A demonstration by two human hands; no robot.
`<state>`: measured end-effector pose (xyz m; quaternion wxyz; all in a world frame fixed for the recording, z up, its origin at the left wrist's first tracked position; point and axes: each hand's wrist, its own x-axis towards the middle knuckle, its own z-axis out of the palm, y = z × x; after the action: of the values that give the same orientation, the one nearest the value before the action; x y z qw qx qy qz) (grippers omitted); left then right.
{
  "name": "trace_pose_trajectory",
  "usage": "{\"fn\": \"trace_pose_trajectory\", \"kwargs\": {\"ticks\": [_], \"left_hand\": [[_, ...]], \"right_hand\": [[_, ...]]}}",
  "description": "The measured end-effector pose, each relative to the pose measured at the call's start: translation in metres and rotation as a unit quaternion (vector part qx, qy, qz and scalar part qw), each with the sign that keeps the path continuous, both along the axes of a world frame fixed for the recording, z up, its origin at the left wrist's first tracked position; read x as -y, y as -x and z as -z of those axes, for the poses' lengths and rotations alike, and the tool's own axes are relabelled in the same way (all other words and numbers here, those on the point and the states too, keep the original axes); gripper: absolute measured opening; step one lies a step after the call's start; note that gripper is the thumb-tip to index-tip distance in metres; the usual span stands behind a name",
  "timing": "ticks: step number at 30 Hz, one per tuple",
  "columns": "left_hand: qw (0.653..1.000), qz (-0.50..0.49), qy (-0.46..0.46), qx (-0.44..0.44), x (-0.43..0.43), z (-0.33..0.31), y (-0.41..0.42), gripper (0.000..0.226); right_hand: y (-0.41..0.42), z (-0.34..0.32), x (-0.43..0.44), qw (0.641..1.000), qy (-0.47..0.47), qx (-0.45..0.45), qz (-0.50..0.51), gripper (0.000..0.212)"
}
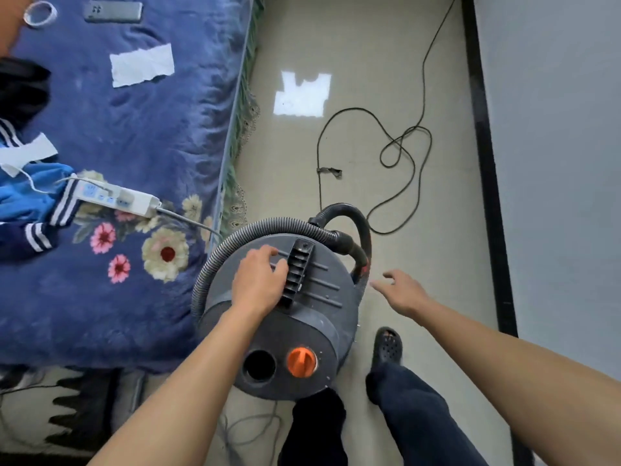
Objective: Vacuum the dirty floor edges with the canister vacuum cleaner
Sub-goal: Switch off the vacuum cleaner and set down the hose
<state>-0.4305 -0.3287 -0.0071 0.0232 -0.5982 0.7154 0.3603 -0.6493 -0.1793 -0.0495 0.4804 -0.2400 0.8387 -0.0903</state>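
Note:
A round dark grey canister vacuum (312,331) stands on the beige floor beside the bed, with an orange knob (301,362) and a round port on its top. Its ribbed grey hose (235,240) loops around the far side. My left hand (260,280) grips the black ribbed carry handle (297,274) on the lid, fingers curled over its edge. To the right of the canister, my right hand (401,290) hovers over the floor with fingers spread and holds nothing.
A bed with a blue floral blanket (134,129) fills the left, carrying a power strip (114,196), paper scraps and a phone. A black cord (396,153) lies looped on the floor ahead. A black skirting strip (484,163) lines the grey wall at right. My foot (388,348) stands beside the canister.

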Motion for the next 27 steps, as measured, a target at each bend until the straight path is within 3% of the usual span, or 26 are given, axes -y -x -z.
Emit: {"fn": "trace_pose_trajectory", "kwargs": {"ticks": [2, 7, 11, 13, 18, 27], "left_hand": [[1.0, 0.02, -0.018, -0.003, -0.025, -0.021, 0.021, 0.028], [0.993, 0.092, -0.072, 0.03, -0.08, -0.064, 0.074, 0.027], [0.986, 0.127, -0.091, 0.057, -0.104, -0.095, 0.139, 0.022], [0.987, 0.117, -0.094, 0.063, -0.107, -0.111, 0.181, 0.014], [0.988, 0.123, -0.063, 0.067, -0.095, -0.148, 0.291, 0.021], [0.989, 0.142, 0.026, 0.03, -0.004, -0.209, 0.432, 0.031]], "right_hand": [[0.013, -0.014, -0.039, 0.999, -0.021, 0.007, 0.034, 0.03], [0.076, -0.053, -0.098, 0.997, -0.028, 0.005, 0.07, 0.037], [0.153, -0.08, -0.118, 0.994, -0.02, 0.019, 0.109, 0.021], [0.199, -0.094, -0.119, 0.994, -0.01, 0.019, 0.111, 0.022], [0.316, -0.142, -0.107, 0.996, 0.005, -0.057, 0.062, 0.037], [0.466, -0.235, -0.006, 0.979, 0.046, -0.191, -0.058, 0.039]]}}
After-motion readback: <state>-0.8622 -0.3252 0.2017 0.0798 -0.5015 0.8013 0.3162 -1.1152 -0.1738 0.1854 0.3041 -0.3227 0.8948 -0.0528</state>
